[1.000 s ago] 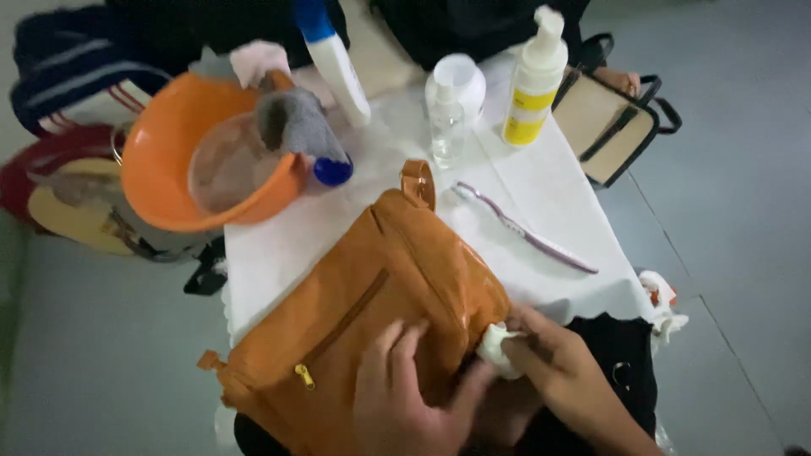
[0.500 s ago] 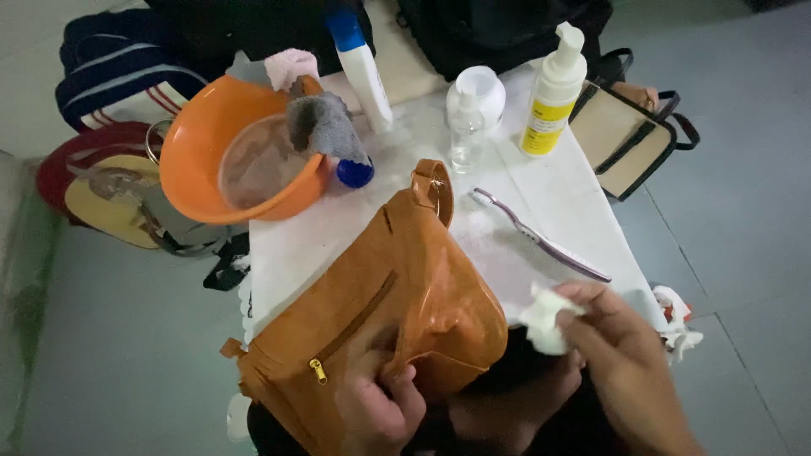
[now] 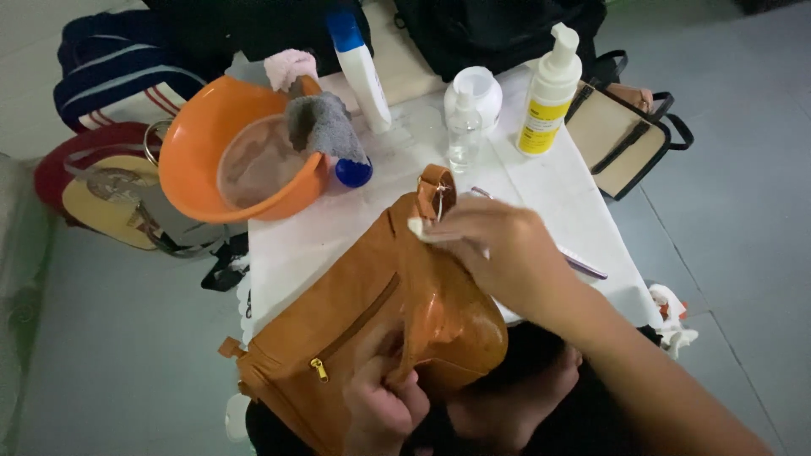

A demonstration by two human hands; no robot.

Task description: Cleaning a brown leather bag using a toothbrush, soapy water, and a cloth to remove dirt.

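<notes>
A tan leather bag with a brass zip lies across the near edge of a small table under a white cloth. My left hand grips the bag's lower edge by the zip pocket. My right hand reaches over the bag and presses a small white wipe against its upper end, just below the strap loop. My right forearm hides most of the toothbrush behind it.
An orange basin with a grey cloth sits at the table's far left. Behind stand a white and blue bottle, a clear spray bottle and a foam pump bottle. Other bags lie on the floor around the table.
My right hand lifted the wipe off the bag's lower right corner, swung out to the right, then moved up and left onto the bag's top. My left hand shifted down to the bag's lower edge.
</notes>
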